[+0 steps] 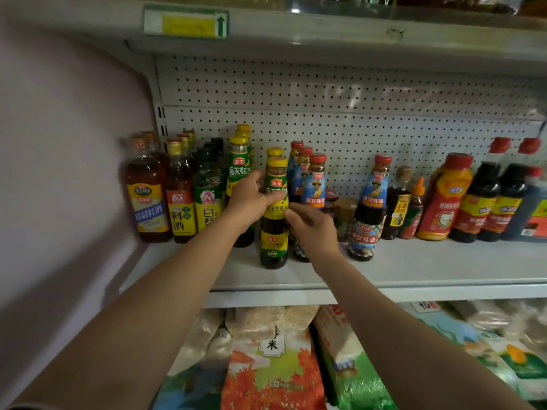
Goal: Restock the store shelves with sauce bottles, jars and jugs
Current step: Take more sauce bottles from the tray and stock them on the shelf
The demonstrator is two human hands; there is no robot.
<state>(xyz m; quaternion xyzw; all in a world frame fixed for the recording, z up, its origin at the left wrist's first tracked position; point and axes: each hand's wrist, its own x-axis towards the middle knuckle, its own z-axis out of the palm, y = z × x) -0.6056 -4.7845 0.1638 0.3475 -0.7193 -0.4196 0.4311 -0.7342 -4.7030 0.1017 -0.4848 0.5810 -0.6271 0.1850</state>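
The dark glass sauce bottle with the yellow cap and green-and-yellow label [274, 220] stands upright on the grey metal shelf [414, 270], near its front edge, with a second yellow-capped bottle [274, 152] directly behind it. It is judged heavy for its size, rigid, breakable if tipped, and smooth on the bare glass; the labelled shoulder below the neck offers the surest hold, with a second support lower on the body. The left hand [250, 199] grips the bottle at that upper label, fingers curled round the far-left side and thumb across the front. The right hand [312, 229] sits just right of the bottle at mid-height, fingers loosely bent, fingertips at or very near the label; firm contact cannot be confirmed. The bottle thus lies between both hands, its base on the shelf. To the left stand a green-labelled bottle [239, 170] and amber cooking-wine bottles [146, 199]; to the right, blue-labelled red-capped bottles [315, 184]. Packed rice bags [272, 368] occupy the shelf below.
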